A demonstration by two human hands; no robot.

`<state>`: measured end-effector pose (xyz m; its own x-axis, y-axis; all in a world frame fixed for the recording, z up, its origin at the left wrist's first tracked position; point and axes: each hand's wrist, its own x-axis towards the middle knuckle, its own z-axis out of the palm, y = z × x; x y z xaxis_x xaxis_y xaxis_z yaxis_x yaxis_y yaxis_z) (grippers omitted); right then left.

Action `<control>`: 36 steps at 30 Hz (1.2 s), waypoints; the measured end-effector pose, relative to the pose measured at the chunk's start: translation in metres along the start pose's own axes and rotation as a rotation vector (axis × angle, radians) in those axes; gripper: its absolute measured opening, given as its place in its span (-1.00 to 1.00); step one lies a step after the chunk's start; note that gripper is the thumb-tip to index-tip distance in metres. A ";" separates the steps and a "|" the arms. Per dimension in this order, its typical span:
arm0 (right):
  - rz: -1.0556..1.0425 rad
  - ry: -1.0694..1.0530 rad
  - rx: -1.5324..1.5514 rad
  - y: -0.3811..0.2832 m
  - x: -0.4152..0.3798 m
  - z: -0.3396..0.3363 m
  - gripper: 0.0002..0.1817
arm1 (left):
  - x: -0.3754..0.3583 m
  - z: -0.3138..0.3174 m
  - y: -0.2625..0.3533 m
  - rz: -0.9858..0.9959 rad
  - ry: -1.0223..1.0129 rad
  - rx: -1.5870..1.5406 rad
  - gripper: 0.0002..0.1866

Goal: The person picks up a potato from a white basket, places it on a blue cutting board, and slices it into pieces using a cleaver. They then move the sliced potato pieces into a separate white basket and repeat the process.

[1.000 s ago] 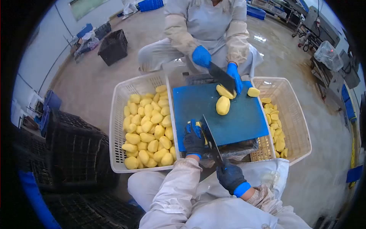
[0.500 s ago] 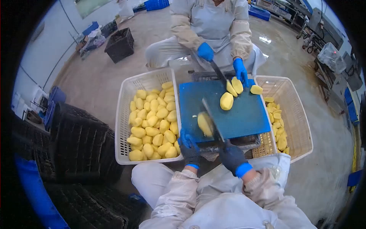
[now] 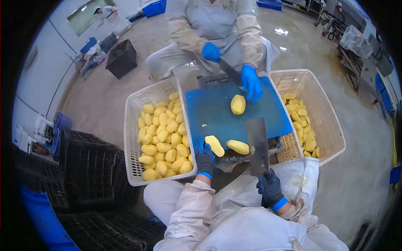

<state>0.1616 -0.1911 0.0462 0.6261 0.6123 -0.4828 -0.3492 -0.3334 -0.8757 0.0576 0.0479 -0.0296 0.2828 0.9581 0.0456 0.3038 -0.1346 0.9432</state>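
My left hand (image 3: pixel 204 159) touches a cut potato piece (image 3: pixel 214 146), fingers slightly apart; my right hand (image 3: pixel 269 188) is closed around the cleaver (image 3: pixel 258 146). Another piece (image 3: pixel 238 147) lies between them.

The middle of the blue board (image 3: pixel 217 119) offers open passage. The upright cleaver blade (image 3: pixel 258 142) bars its near right side.
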 end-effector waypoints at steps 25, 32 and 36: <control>0.133 0.093 0.326 0.014 0.017 -0.026 -0.82 | 0.014 0.093 0.208 0.007 -0.903 -0.649 -0.31; 0.120 0.170 0.384 0.007 0.019 -0.033 -0.78 | -0.009 0.043 0.033 0.911 -0.915 0.824 -0.65; 0.070 0.179 0.427 0.009 0.018 -0.033 -0.77 | -0.037 0.052 0.019 0.442 -0.627 0.476 -0.69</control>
<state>0.1924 -0.2067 0.0294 0.6882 0.4526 -0.5670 -0.6270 -0.0220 -0.7787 0.1008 -0.0031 -0.0302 0.8649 0.4992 0.0523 0.3549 -0.6819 0.6396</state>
